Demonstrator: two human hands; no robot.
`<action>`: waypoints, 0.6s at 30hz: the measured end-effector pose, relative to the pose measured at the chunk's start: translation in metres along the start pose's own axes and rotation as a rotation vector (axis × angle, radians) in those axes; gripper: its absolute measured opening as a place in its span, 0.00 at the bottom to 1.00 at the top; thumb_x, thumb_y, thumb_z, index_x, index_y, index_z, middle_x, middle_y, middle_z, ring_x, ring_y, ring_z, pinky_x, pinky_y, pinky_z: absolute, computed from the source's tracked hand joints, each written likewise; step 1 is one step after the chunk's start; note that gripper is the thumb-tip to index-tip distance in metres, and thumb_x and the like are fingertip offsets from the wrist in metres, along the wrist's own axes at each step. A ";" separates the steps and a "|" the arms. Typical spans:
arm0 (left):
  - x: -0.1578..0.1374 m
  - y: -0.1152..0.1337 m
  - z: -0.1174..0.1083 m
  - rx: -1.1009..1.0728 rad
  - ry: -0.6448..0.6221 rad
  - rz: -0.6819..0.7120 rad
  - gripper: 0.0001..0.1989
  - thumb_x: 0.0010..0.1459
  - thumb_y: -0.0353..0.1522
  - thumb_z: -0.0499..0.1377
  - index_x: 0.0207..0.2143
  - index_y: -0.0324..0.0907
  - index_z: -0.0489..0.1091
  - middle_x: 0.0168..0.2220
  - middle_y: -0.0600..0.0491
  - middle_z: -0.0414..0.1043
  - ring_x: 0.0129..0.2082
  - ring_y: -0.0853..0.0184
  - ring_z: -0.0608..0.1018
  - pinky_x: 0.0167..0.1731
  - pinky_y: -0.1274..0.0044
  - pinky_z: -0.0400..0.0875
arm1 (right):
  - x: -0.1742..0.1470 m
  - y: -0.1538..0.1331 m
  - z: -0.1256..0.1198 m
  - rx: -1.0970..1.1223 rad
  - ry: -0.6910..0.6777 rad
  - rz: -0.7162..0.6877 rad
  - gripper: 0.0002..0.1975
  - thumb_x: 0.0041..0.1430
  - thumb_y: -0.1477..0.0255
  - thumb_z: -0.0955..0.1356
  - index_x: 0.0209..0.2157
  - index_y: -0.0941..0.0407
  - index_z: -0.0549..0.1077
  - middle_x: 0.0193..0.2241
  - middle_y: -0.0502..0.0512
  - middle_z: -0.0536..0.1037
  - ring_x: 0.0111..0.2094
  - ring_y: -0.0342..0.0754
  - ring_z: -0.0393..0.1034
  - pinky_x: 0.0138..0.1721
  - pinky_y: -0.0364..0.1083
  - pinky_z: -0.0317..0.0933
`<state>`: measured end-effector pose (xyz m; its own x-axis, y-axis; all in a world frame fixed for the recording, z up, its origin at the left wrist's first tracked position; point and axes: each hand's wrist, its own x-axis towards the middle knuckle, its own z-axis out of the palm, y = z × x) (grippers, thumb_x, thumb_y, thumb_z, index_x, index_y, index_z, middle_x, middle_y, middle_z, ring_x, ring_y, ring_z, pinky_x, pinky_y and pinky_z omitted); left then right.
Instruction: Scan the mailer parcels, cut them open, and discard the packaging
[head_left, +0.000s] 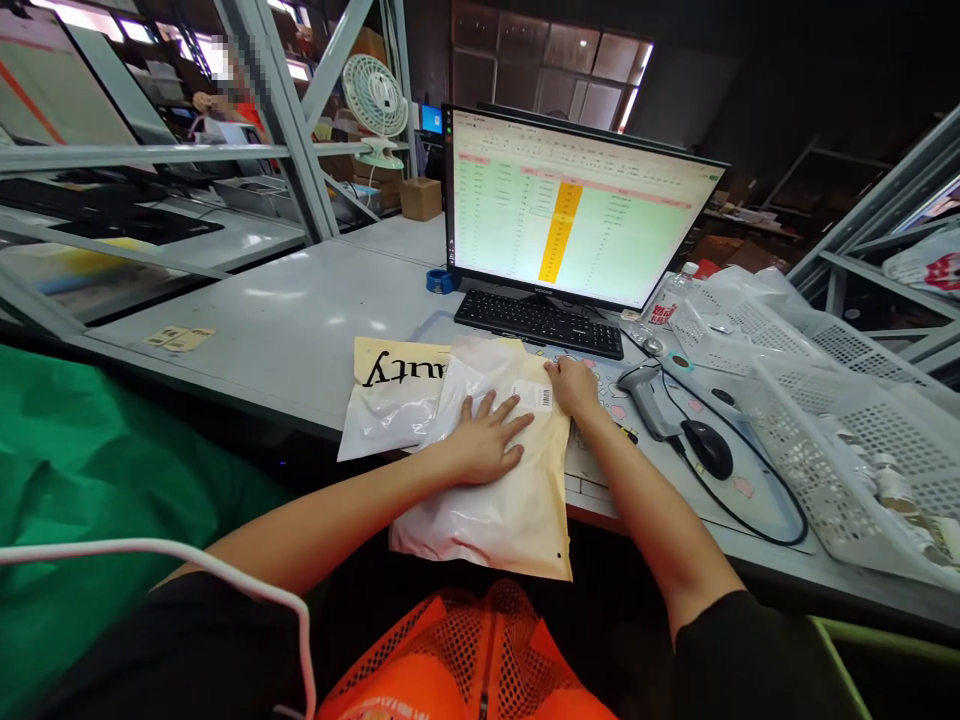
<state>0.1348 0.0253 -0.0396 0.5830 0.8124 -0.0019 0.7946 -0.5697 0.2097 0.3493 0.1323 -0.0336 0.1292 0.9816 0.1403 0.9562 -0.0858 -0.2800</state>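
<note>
My left hand (491, 440) lies spread and flat on a white and cream plastic mailing bag (480, 520), whose lower end hangs over the table's front edge. At the bag's upper right corner is my right hand (574, 388), its fingers curled in at the edge. What those fingers grip, if anything, is hidden. A small label with a barcode (543, 397) shows on the bag between the two hands. Partly under this bag, to the left, rests a second bag (394, 400) with black lettering on a cream band.
Behind the bags stand a keyboard (540, 322) and a lit monitor (577, 215). A barcode scanner (649, 400) and a mouse (706, 448) lie right of my right hand. White perforated baskets (795, 460) with small bottles fill the right side. A blue tape roll (440, 281) sits by the monitor.
</note>
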 end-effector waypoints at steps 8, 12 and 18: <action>0.057 0.012 -0.014 -0.051 0.207 0.064 0.15 0.67 0.42 0.60 0.45 0.40 0.76 0.55 0.42 0.75 0.59 0.52 0.73 0.63 0.64 0.66 | -0.016 0.078 -0.054 -0.092 0.249 0.109 0.18 0.74 0.62 0.62 0.51 0.59 0.76 0.48 0.65 0.80 0.51 0.60 0.75 0.50 0.51 0.64; 0.069 0.002 0.011 -0.143 0.218 0.007 0.27 0.63 0.45 0.63 0.58 0.40 0.71 0.65 0.44 0.70 0.67 0.52 0.68 0.70 0.64 0.58 | -0.024 0.115 -0.059 -0.165 0.186 0.204 0.22 0.71 0.64 0.64 0.57 0.64 0.74 0.55 0.73 0.75 0.57 0.63 0.71 0.56 0.54 0.63; 0.075 0.000 0.017 -0.071 0.052 -0.077 0.47 0.58 0.58 0.60 0.72 0.41 0.61 0.76 0.45 0.51 0.78 0.45 0.46 0.75 0.51 0.30 | -0.020 0.121 -0.044 -0.171 0.091 0.324 0.30 0.69 0.60 0.66 0.61 0.69 0.68 0.58 0.79 0.71 0.60 0.69 0.69 0.59 0.59 0.64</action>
<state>0.1820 0.0842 -0.0567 0.5098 0.8598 0.0295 0.8216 -0.4967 0.2797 0.4741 0.0946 -0.0285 0.4473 0.8805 0.1568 0.8911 -0.4238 -0.1621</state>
